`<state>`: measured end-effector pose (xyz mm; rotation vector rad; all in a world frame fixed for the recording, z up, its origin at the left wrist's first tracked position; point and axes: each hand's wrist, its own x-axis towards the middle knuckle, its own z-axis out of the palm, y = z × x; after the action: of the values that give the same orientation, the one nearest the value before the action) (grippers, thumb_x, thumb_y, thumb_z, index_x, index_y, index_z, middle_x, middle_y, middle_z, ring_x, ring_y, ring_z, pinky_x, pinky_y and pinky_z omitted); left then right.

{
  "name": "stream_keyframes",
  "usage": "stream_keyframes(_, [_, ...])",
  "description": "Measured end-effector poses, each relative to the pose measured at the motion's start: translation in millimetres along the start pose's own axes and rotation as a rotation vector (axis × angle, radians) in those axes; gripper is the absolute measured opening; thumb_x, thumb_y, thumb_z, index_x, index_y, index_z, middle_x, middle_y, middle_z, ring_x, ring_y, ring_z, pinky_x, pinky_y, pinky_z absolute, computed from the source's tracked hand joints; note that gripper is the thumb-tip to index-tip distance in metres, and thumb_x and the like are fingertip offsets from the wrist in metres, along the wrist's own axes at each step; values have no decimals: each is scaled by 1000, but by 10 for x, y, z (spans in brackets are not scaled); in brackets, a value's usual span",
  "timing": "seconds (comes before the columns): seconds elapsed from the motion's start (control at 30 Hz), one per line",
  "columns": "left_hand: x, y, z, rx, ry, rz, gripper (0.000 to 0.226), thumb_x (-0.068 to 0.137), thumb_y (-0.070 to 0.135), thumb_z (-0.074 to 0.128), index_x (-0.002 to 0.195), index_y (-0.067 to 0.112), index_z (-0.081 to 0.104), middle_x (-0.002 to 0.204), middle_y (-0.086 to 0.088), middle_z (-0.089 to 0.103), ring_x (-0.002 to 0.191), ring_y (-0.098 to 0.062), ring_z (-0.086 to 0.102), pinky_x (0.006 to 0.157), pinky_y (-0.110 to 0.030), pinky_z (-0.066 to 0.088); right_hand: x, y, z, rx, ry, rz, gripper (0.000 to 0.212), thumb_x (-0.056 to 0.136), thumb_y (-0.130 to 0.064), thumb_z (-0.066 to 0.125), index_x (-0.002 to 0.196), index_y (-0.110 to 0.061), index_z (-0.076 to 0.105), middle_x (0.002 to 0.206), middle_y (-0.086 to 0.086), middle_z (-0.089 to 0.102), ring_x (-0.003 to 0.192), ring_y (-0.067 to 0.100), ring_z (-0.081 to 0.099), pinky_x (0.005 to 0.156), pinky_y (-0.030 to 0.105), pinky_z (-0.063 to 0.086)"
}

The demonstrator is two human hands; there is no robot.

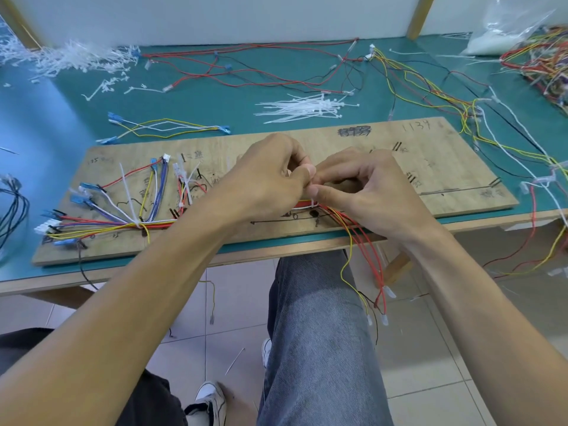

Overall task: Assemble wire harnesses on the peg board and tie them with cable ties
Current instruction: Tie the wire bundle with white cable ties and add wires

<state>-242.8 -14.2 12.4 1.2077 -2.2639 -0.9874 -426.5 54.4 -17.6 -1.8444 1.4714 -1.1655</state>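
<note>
L hand point(270, 176) & R hand point(365, 186) are together over the board's mid-front, fingers curled, thumbs nearly tip to tip. Both pinch at a white tie point(312, 205) looped round the harness point(107, 224); the tie's tail is hidden behind the fingers. The loop shows just under the R thumb, snug on the red & white wires.

Nearest: a leg point(316, 333) in grey jeans and a white shoe point(212, 398) on the tiled floor point(430, 364), w/ a thin white strip point(235, 361) lying on the tiles. Red & yellow wire ends point(388, 293) of the harness hang off the table edge below the R wrist, beside the leg.

The board point(445, 167), wood w/ dark pegs & pen marks, lies flat at the table's front edge. The harness runs L-R along its front. Left of the L forearm it fans into purple, white, red & yellow branches w/ blue & white connectors. A second tie point(130, 202) cinches the fan's root, tail sticking up.

Beyond the board, on the green table point(215, 103): a small yellow/white wire set point(166, 127) at L, and a heap of loose ties point(307, 107) at centre, well apart from the hands. Further back lie long red & black wires point(246, 66). Far L is a pile of white cut tails point(76, 56); far R a clear bag point(507, 29) and a multi-colour tangle point(541, 56) of wires.
</note>
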Motion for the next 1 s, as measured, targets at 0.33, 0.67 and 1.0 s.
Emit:
stream_keyframes(0.33, [82,255,52,-245,329,109,14,109,11,41,98,9,49,80,-8,62,75,-27,61,73,-49,51,-23,-69,-1,-287,-94,-62,2,86,-16,84,87,-17,85,102,-15,76,107,16,62,101,38,47])
stream_keyframes(0.67, [44,189,-199,230,11,9,52,85,60,77,120,24,63,92,12,68,87,-2,65,79,-22,53,-78,-71,21,-322,-27,-84,3,90,-20,81,90,-20,84,104,-18,70,107,22,60,96,44,48])
stream_keyframes(1.0, [-153,-24,90,200,175,-16,18,90,42,80,88,25,74,74,15,69,66,9,61,62,-5,43,-83,-106,54,-428,-89,-125,9,97,-17,73,101,-12,79,115,-8,71,116,23,54,102,29,40])
